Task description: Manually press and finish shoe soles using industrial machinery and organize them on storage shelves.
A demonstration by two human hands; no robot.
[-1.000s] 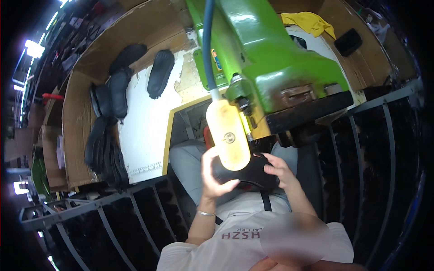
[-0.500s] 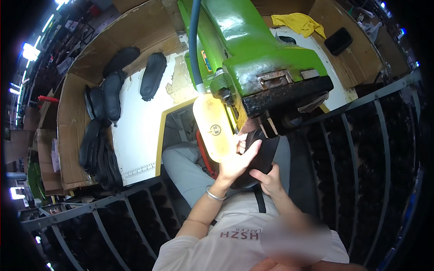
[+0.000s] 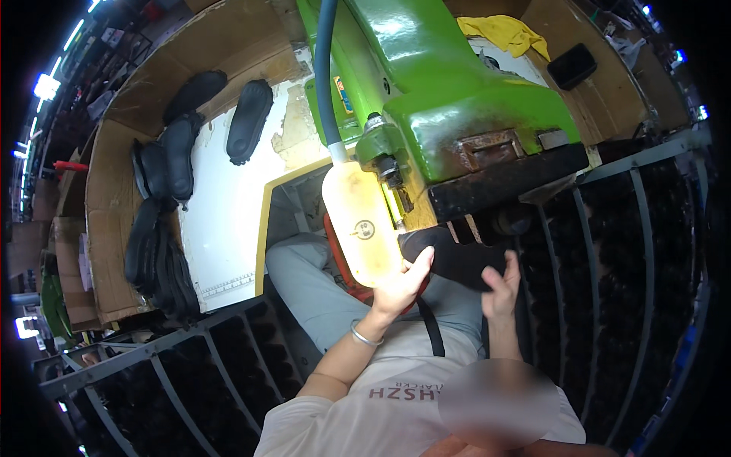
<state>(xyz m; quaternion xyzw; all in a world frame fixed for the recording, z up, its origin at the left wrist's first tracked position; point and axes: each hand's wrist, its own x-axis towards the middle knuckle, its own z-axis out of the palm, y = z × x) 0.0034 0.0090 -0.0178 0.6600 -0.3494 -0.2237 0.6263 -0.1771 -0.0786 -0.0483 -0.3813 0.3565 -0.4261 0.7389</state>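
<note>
Black piece [image 3: 461,263]: we judge it light, pliant, best edge-held. Left hand [image 3: 399,292], its eight o'clock, gripping it; right hand [image 3: 500,292], four o'clock, empty, fingers parted.

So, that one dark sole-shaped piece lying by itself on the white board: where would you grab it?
Probably across its middle, pinching the two long edges from above and from the person's side. The dark sole-shaped piece is long and narrow, with its near end toward the person and bare white board before it; a cardboard wall stands beyond its far end.
</note>
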